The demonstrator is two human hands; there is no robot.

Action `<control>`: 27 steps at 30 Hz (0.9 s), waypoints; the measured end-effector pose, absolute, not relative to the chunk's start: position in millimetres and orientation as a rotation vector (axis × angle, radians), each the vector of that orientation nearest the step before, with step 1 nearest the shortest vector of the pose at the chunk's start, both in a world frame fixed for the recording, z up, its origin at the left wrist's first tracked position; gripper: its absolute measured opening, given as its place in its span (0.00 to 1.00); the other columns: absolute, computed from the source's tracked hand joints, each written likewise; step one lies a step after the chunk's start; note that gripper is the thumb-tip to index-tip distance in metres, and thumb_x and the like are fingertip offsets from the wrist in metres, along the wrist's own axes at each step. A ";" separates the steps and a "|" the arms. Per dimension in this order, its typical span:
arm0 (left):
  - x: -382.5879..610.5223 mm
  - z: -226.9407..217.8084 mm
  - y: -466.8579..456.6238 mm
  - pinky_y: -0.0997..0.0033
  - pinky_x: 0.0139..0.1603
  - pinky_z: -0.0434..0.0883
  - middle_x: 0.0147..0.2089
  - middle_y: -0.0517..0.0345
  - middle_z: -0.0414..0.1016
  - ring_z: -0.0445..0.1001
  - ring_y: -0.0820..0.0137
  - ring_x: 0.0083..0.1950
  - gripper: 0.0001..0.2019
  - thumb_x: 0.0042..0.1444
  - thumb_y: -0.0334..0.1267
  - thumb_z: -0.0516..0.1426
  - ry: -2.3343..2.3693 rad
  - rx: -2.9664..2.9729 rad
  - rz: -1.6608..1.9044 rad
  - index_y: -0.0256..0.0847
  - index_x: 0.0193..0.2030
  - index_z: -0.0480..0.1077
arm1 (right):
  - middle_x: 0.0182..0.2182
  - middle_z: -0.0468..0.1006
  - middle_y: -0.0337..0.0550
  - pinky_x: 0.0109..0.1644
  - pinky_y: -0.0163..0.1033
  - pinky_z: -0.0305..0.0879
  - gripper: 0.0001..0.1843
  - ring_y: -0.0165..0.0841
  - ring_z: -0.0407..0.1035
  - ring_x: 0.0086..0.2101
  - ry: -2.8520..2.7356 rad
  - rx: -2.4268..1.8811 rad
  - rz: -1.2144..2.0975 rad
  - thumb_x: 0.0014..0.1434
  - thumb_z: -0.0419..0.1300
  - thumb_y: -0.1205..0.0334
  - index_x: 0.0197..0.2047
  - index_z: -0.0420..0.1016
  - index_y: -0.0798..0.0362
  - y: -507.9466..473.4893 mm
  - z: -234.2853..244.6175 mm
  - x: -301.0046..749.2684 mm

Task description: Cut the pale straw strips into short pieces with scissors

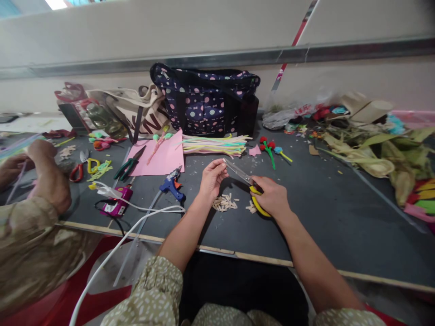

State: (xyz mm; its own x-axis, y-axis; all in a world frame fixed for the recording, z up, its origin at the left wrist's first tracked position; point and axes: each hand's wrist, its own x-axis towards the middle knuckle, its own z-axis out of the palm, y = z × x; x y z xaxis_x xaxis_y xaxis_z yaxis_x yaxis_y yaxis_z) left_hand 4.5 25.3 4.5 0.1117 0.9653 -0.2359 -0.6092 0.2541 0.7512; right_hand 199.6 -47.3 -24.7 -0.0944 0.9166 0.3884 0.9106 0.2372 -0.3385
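My right hand (272, 194) is wrapped round the yellow handles of a pair of scissors (240, 173), whose blades point left and away from me. The blade tips reach my left hand (213, 180), which is closed in a pinch. Whatever it pinches is too small to make out. Below the scissors, a pile of small pale cut pieces (224, 203) lies on the dark table. A smaller heap of similar pieces (251, 208) sits beside the yellow handle, partly hidden by my right hand.
Behind my hands lies a bundle of pipe cleaners (214, 146). A blue glue gun (172, 183) and a purple power strip (118, 202) with a white cable are to the left. Dry husks (377, 154) cover the right side. A co-worker's hand (44, 154) works far left.
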 end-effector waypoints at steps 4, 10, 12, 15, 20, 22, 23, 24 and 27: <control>4.7 3.2 25.4 0.80 0.27 0.71 0.26 0.65 0.73 0.71 0.80 0.25 0.16 0.36 0.34 0.69 0.799 0.557 1.237 0.38 0.34 0.74 | 0.33 0.78 0.37 0.33 0.33 0.59 0.13 0.30 0.71 0.33 -1.995 -1.647 0.022 0.51 0.58 0.63 0.42 0.74 0.47 -47.2 -23.4 199.6; 4.8 3.0 25.0 0.80 0.28 0.70 0.26 0.65 0.72 0.70 0.81 0.24 0.15 0.36 0.34 0.69 0.807 0.569 1.235 0.38 0.32 0.73 | 0.32 0.78 0.37 0.33 0.33 0.59 0.13 0.30 0.71 0.33 -2.002 -1.640 0.047 0.52 0.57 0.64 0.42 0.75 0.47 -48.9 -19.7 198.0; 5.2 3.5 24.6 0.79 0.28 0.70 0.26 0.66 0.72 0.70 0.80 0.24 0.16 0.35 0.34 0.70 0.812 0.570 1.234 0.38 0.33 0.73 | 0.33 0.78 0.38 0.33 0.33 0.60 0.14 0.31 0.72 0.34 -1.998 -1.640 0.055 0.52 0.58 0.64 0.43 0.75 0.47 -48.8 -21.3 198.5; 5.8 4.6 24.0 0.79 0.28 0.70 0.26 0.65 0.72 0.69 0.80 0.24 0.17 0.35 0.35 0.70 0.822 0.573 1.231 0.38 0.33 0.73 | 0.34 0.79 0.38 0.34 0.33 0.61 0.15 0.31 0.72 0.34 -1.989 -1.650 0.060 0.52 0.58 0.63 0.44 0.74 0.48 -48.2 -24.3 199.6; 5.8 4.6 24.1 0.79 0.28 0.70 0.25 0.66 0.71 0.69 0.81 0.24 0.16 0.35 0.35 0.70 0.810 0.584 1.225 0.38 0.32 0.72 | 0.34 0.79 0.37 0.34 0.33 0.61 0.15 0.30 0.71 0.33 -1.983 -1.657 0.093 0.51 0.59 0.64 0.44 0.75 0.48 -47.6 -24.1 199.6; 5.5 3.7 24.5 0.79 0.28 0.70 0.25 0.66 0.71 0.69 0.81 0.24 0.16 0.35 0.35 0.70 0.796 0.591 1.221 0.38 0.32 0.72 | 0.34 0.79 0.37 0.34 0.33 0.61 0.15 0.30 0.71 0.32 -1.980 -1.655 0.097 0.51 0.58 0.64 0.43 0.75 0.48 -47.7 -23.1 199.1; 5.3 3.3 24.6 0.79 0.28 0.70 0.25 0.66 0.71 0.69 0.81 0.24 0.16 0.35 0.35 0.70 0.792 0.592 1.219 0.38 0.32 0.72 | 0.35 0.79 0.37 0.34 0.33 0.61 0.15 0.29 0.71 0.32 -1.978 -1.652 0.098 0.51 0.58 0.64 0.44 0.75 0.48 -47.7 -22.7 198.9; 5.3 3.1 24.7 0.79 0.28 0.70 0.25 0.66 0.71 0.69 0.81 0.23 0.16 0.35 0.35 0.70 0.790 0.591 1.216 0.38 0.33 0.72 | 0.35 0.79 0.38 0.34 0.33 0.61 0.15 0.29 0.71 0.32 -1.979 -1.646 0.099 0.51 0.58 0.64 0.44 0.75 0.48 -47.8 -22.4 198.7; 5.4 3.5 24.4 0.79 0.28 0.70 0.24 0.66 0.70 0.69 0.81 0.23 0.16 0.35 0.35 0.70 0.792 0.588 1.211 0.38 0.32 0.72 | 0.35 0.79 0.38 0.34 0.33 0.62 0.16 0.30 0.71 0.33 -1.983 -1.637 0.101 0.51 0.58 0.65 0.44 0.75 0.48 -47.9 -21.7 198.5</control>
